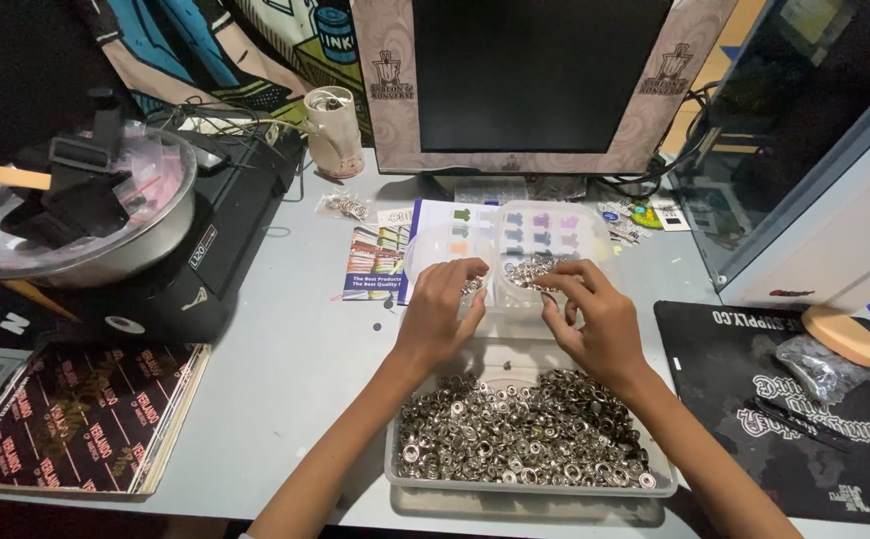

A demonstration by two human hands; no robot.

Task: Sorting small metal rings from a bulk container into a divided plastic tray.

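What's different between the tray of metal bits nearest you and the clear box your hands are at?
The near tray is one open bin heaped with silvery metal rings; the clear box is split into compartments and holds far fewer. The tray lies untouched; the left hand and right hand are both at the box. Both are pale plastic on the grey desk, holding similar shiny pieces.

A dark monitor (540, 75) with a patterned pale frame stands at the top centre of the grey surface (295, 349). At upper left a metal bowl (76, 215) (covered with clear film) sits on a black machine (225, 230). A stack of dark printed sheets (81, 414) lies at lower left. A black mat (784, 419) at lower right carries a round tan disc (844, 334) and a clear bag (819, 367).
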